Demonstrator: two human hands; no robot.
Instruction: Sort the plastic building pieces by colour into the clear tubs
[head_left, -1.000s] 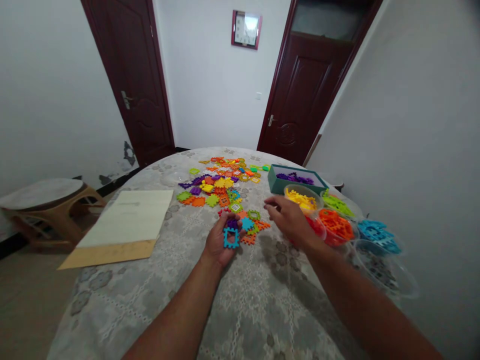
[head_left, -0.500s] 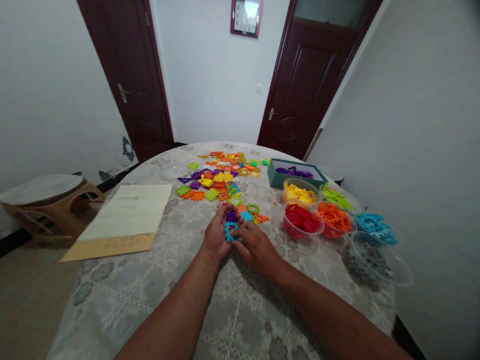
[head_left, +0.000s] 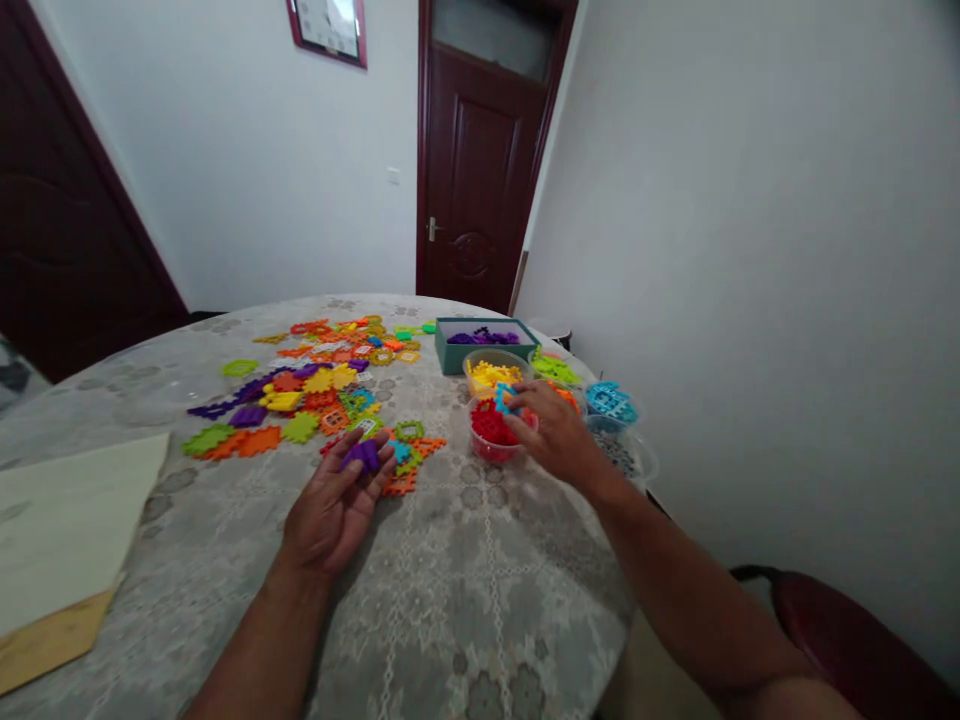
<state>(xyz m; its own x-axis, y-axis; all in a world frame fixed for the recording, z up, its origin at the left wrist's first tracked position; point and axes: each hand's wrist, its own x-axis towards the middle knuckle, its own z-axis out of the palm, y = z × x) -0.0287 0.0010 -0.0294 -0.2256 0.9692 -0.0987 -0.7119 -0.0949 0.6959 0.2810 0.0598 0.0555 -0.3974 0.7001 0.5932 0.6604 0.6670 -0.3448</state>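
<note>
My left hand point(head_left: 334, 500), palm up above the tablecloth, has its fingers curled round a purple plastic building piece point(head_left: 363, 457). Pinched in the fingers of my right hand point(head_left: 553, 430) is a blue notched building piece point(head_left: 504, 398). That hand hovers over the clear tub of red pieces point(head_left: 493, 430) and partly hides the tub of orange pieces point(head_left: 564, 396) behind it. A loose heap of mixed building pieces, with an orange one point(head_left: 259, 441) among them, spreads beyond my left hand.
Round the right hand stand tubs of yellow pieces point(head_left: 493, 374), lime pieces point(head_left: 553, 368), blue pieces point(head_left: 611, 402) and grey pieces point(head_left: 616, 452). A green box point(head_left: 452, 356) with purple pieces sits behind. Paper sheets point(head_left: 67, 530) lie at left; a dark red chair point(head_left: 847, 640) is at lower right.
The view has turned right. My right hand has left my left hand and carried the blue piece over to the tubs. The purple piece stays in my left hand.
</note>
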